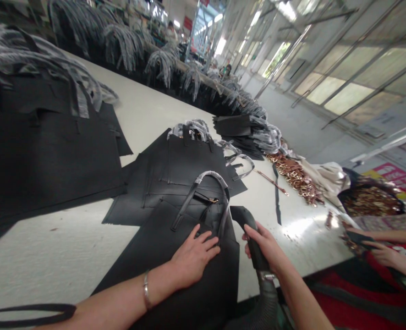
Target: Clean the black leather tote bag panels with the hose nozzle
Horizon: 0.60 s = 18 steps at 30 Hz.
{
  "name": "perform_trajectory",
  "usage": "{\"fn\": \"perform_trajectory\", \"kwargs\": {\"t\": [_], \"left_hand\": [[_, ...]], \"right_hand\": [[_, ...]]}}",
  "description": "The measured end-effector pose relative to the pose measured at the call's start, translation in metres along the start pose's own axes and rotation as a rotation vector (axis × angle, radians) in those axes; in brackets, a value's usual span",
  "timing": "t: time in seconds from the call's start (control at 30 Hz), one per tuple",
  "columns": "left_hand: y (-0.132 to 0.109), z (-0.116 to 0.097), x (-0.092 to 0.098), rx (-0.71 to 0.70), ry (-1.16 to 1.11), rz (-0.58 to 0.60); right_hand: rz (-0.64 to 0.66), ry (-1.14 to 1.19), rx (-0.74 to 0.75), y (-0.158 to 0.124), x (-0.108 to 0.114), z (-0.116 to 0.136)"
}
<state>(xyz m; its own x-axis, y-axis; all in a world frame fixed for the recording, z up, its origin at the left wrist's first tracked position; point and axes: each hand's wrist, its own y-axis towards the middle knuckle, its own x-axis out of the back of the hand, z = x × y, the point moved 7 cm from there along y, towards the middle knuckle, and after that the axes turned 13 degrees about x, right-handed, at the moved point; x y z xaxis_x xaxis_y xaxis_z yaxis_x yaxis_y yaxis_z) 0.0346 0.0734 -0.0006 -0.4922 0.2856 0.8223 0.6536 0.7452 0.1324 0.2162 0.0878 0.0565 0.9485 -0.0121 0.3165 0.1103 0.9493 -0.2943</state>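
My left hand (pixel 193 257) lies flat, fingers spread, on a black leather bag panel (pixel 175 270) at the table's near edge. A bracelet sits on that wrist. The panel's wrapped handle (pixel 208 176) arches just beyond my fingers. My right hand (pixel 263 245) is wrapped round a black nozzle (pixel 246 220) joined to a ribbed grey hose (pixel 270 298), its tip close to the panel's right side. More black panels (pixel 175 169) lie stacked behind.
A white table (pixel 86 238) carries piles of black panels (pixel 45 151) at left and wrapped handles along the back. Gold metal rings (pixel 295 176) and a dark bowl of hardware (pixel 371 199) sit at right. Another person's hand (pixel 383 252) works at the right edge.
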Motion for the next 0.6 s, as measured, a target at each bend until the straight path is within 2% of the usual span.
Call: {"fn": "perform_trajectory", "kwargs": {"t": [0.07, 0.17, 0.27, 0.33, 0.43, 0.6], "left_hand": [[0.0, 0.0, -0.001, 0.0, -0.005, -0.001], [-0.001, 0.0, 0.0, 0.011, -0.01, -0.019], [0.0, 0.0, 0.0, 0.019, -0.008, -0.027], [0.0, -0.001, -0.001, 0.01, -0.004, -0.017], [0.001, 0.0, -0.002, 0.008, 0.004, -0.012], [0.0, 0.0, 0.0, 0.022, 0.012, -0.017]], "right_hand": [[-0.023, -0.016, -0.001, -0.011, 0.013, 0.002], [0.038, -0.032, -0.083, -0.039, 0.031, -0.007], [0.118, -0.016, -0.202, -0.067, 0.038, -0.025], [0.146, -0.004, -0.259, -0.076, 0.037, -0.037], [0.135, 0.003, -0.26, -0.067, 0.031, -0.042], [0.037, -0.01, -0.137, -0.036, 0.027, -0.03]]}}
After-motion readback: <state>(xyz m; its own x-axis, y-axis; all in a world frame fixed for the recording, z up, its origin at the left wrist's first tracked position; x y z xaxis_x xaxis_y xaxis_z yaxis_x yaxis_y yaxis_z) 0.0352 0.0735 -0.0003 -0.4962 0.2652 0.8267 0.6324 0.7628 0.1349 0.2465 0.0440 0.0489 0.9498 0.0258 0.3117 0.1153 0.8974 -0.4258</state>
